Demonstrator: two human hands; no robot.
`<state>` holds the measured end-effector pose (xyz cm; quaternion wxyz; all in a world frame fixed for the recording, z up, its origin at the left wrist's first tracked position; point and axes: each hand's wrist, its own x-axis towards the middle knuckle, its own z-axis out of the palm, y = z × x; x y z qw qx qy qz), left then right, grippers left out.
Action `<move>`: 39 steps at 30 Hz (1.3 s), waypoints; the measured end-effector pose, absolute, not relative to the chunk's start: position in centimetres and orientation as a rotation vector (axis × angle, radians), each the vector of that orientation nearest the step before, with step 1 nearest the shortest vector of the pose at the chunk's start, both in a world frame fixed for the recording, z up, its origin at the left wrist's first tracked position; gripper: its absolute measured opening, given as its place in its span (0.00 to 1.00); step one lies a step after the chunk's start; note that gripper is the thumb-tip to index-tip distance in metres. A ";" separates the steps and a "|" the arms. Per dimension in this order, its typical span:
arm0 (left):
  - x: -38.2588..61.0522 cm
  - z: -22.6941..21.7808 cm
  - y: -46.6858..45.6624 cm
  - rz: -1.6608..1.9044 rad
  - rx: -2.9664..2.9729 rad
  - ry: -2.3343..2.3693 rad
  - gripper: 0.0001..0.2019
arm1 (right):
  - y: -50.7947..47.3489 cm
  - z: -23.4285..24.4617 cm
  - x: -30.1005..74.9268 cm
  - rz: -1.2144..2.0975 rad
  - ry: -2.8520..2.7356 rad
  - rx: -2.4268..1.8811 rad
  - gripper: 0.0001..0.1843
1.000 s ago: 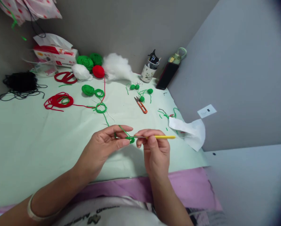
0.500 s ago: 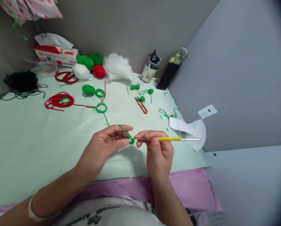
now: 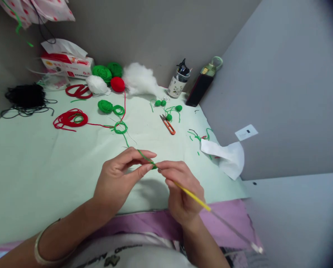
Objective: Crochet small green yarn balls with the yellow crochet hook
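Observation:
Between thumb and fingers, my left hand (image 3: 118,175) pinches a small piece of green crochet (image 3: 154,166). A strand of green yarn (image 3: 144,157) runs over that hand's fingers down to the piece, and leads back to a loose green coil (image 3: 120,127) on the table. My right hand (image 3: 184,190) grips a crochet hook (image 3: 192,196) with a yellow handle and a metal shaft at each end. The hook slants down to the right, its near tip at the green piece; exactly how it sits in the stitches is hidden by my fingers.
Orange thread snips (image 3: 167,125) and small green crochet balls (image 3: 169,117) lie beyond my hands. Red yarn (image 3: 74,119), red-handled scissors (image 3: 79,91), white stuffing (image 3: 140,80) and a tissue pack (image 3: 68,65) sit further back. A cup (image 3: 178,83), a bottle (image 3: 201,85) and white paper (image 3: 227,158) are rightward.
The crochet hook has swung from level to a steep slant, its far end now low on the right. My right hand has turned with it; my left hand stays nearly in place.

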<state>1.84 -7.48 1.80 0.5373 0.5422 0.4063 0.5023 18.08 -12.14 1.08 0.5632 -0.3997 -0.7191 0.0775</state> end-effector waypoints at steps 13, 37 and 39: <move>1.9 1.8 -7.6 1.340 1.361 1.004 0.13 | -11.4 1.0 16.9 0.318 -1.482 -0.964 0.13; 0.9 3.4 -6.7 1.010 0.932 0.795 0.16 | -10.3 1.5 16.6 0.733 -1.109 -0.842 0.08; 0.9 3.4 -6.7 1.015 0.940 0.796 0.16 | -10.4 1.7 16.7 0.720 -1.136 -0.855 0.08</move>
